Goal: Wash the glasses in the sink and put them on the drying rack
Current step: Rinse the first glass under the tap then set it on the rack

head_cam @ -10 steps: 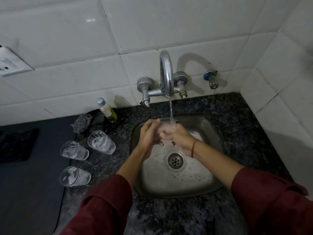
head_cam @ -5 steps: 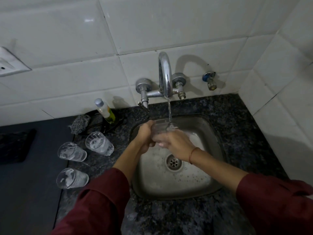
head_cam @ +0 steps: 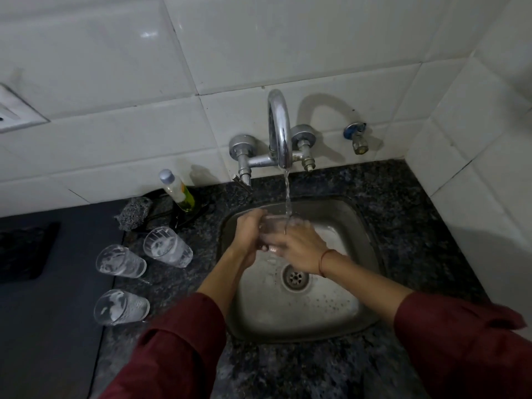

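Beneath the curved chrome tap (head_cam: 279, 131), my left hand (head_cam: 249, 237) and right hand (head_cam: 299, 250) curl round a clear glass tumbler (head_cam: 273, 227) in the stream (head_cam: 287, 194). Wet, it is likely slippery and fragile; I should grip its wall, not the rim.

Large white glossy tiles cover the back wall (head_cam: 115, 133) and the side wall (head_cam: 489, 125) that meets it in a corner at the right. A speckled dark granite counter (head_cam: 417, 214) runs beneath them, adjoining a plain dark grey surface (head_cam: 43, 326) at left. A white socket plate (head_cam: 11, 110) sits on the back wall at far left. The light is dim, with a small glare (head_cam: 148, 34) on one upper tile.
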`<state>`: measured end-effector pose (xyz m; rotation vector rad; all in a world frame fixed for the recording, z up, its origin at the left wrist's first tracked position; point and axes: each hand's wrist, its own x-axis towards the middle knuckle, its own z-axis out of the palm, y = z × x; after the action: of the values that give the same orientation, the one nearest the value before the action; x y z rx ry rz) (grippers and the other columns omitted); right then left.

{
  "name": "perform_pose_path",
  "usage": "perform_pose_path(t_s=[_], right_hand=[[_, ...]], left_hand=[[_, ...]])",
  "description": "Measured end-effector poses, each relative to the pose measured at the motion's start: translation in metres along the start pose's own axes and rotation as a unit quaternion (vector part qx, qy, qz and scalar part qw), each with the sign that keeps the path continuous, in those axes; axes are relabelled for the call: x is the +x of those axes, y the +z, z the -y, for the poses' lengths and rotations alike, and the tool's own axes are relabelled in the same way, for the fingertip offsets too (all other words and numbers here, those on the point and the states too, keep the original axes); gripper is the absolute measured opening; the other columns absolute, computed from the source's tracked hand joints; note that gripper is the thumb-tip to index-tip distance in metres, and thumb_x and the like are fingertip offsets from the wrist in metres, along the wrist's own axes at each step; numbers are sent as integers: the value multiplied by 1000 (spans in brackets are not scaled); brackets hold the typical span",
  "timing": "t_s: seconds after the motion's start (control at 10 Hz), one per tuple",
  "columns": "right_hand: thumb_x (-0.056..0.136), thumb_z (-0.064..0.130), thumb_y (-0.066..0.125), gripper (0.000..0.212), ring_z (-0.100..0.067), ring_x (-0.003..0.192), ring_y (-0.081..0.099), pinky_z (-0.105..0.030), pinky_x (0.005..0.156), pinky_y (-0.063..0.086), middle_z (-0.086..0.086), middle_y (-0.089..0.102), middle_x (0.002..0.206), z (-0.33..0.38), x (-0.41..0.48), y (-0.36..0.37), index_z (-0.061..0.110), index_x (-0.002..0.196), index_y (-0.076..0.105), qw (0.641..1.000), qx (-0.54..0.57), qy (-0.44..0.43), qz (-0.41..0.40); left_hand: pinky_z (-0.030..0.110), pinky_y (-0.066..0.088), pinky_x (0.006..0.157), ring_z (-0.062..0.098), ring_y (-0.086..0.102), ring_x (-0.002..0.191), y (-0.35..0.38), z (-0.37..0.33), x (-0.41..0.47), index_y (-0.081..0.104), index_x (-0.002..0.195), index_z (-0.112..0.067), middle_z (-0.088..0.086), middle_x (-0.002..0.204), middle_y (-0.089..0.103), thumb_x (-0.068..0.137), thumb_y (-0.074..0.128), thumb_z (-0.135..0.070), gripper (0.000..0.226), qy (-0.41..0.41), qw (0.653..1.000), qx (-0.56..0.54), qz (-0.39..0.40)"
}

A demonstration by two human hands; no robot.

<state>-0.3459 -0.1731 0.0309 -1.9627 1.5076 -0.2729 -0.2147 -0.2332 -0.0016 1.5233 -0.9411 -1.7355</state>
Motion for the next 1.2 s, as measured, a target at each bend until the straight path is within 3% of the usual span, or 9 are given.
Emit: perform_pose_path(t_s=[0.1, 0.2, 0.3, 0.4, 0.5, 0.6, 0.7, 0.8, 1.2], right_hand=[[99, 7, 55, 18, -23, 103, 68, -41, 95, 53, -12, 72, 107, 16, 4, -14, 7, 106, 71, 832, 538, 136, -3], [100, 4, 53, 23, -23, 107, 65, -45, 99, 50, -10, 69, 115, 18, 2, -8, 10, 115, 70, 862, 499, 83, -21], [98, 22, 59, 37, -19, 130, 50, -58, 120, 22, 5, 57, 141, -11, 0, 10, 31, 134, 59, 986, -144, -82, 13], [97, 28, 55, 59, -17, 140, 45, -58, 124, 3, 6, 45, 155, -27, -1, 14, 32, 153, 37, 937, -325, -124, 33], [99, 29, 51, 34, -19, 124, 56, -53, 116, 34, 2, 63, 131, -12, 5, 11, 23, 130, 62, 994, 102, 31, 35], [95, 20, 67, 20, -24, 94, 70, -37, 86, 57, -10, 75, 95, 2, 7, 5, 3, 104, 74, 811, 558, 162, -63], [77, 18, 83, 18, -26, 86, 71, -38, 76, 58, -5, 76, 86, 6, -2, 11, 10, 90, 74, 758, 525, 223, -317], [76, 37, 82, 45, -15, 104, 58, -27, 84, 49, 3, 62, 112, -4, -10, 30, 24, 114, 60, 811, 367, 216, -402], [98, 48, 37, 46, -9, 35, 38, -15, 29, 22, -7, 56, 64, -23, -11, 25, 12, 87, 66, 549, 777, 299, -67]], left_hand=[[25, 40, 36, 20, 54, 49, 6, 7, -5, 66, 89, 5, 14, 69, 59, 101, 49, -13, 27, 95, 994, -40, -28], [22, 34, 33, 23, 48, 45, 5, 3, -3, 63, 84, 9, 14, 63, 55, 100, 48, -14, 31, 70, 996, 7, -47], [18, 28, 33, 21, 45, 40, -4, -13, 3, 62, 79, -7, 9, 57, 54, 99, 48, -21, 28, -55, 989, 135, 15], [17, 30, 33, 19, 49, 40, -7, -15, 7, 63, 89, -6, 11, 64, 58, 96, 51, -21, 19, -95, 980, 171, 23], [20, 31, 33, 14, 47, 39, -1, -4, -5, 61, 78, -9, 7, 62, 55, 95, 52, -15, 20, -18, 998, 62, -23], [23, 37, 32, 15, 53, 46, 4, 11, -16, 63, 81, -7, 10, 67, 57, 101, 45, -14, 28, 37, 997, -17, -59], [26, 44, 34, 23, 58, 57, 13, 12, -17, 59, 79, -11, 12, 73, 52, 99, 45, -18, 26, 33, 996, -13, -79], [27, 44, 36, 22, 54, 58, 18, 7, -21, 56, 74, -11, 13, 73, 50, 99, 45, -20, 29, 37, 993, 28, -107], [39, 54, 95, 24, 71, 98, 36, -2, -30, 69, 104, -3, 15, 103, 75, 108, 42, -34, 42, 35, 987, -124, 97]])
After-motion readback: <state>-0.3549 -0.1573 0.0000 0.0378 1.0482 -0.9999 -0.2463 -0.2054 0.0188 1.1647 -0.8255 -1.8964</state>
